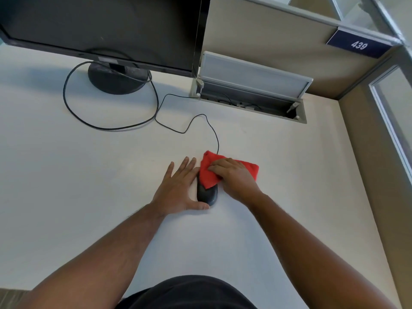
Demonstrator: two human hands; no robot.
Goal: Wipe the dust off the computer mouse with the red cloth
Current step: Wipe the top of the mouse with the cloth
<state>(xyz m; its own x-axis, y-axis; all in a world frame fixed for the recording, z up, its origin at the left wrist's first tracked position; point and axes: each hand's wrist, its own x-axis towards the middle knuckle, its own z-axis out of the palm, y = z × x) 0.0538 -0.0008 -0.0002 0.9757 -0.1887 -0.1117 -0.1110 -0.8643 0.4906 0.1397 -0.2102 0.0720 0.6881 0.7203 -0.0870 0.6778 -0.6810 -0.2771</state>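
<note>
Mouse sits on the white table, a bit right of centre, cord running from its front to the open cable hatch at the back. Front half of the mouse is under the red cloth; only the rear hump shows, dark & rounded

Left hand lies flat & spread on the table, pressed vs the mouse's left flank, thumb hooked round the rear end – gripping nothing, just bracing. Prob. reason: a light corded mouse would skid under a wipe, so palm + thumb act as a stop on two sides

Right hand rests on top of the cloth, fingers curled down & bunching the fabric, pinning it onto the front/right side of the mouse. Cloth is folded thick under the palm w/ a loose corner hanging over the top shell; rest spills onto the table to the right. Holding it wadded gives a firm pad to push with

Judgement: wiping is under way, front & right side covered, rear hump not yet reached by cloth. Whether dust is left can't be told at this res

Monitor stands well apart at back left, clear of the work
</note>
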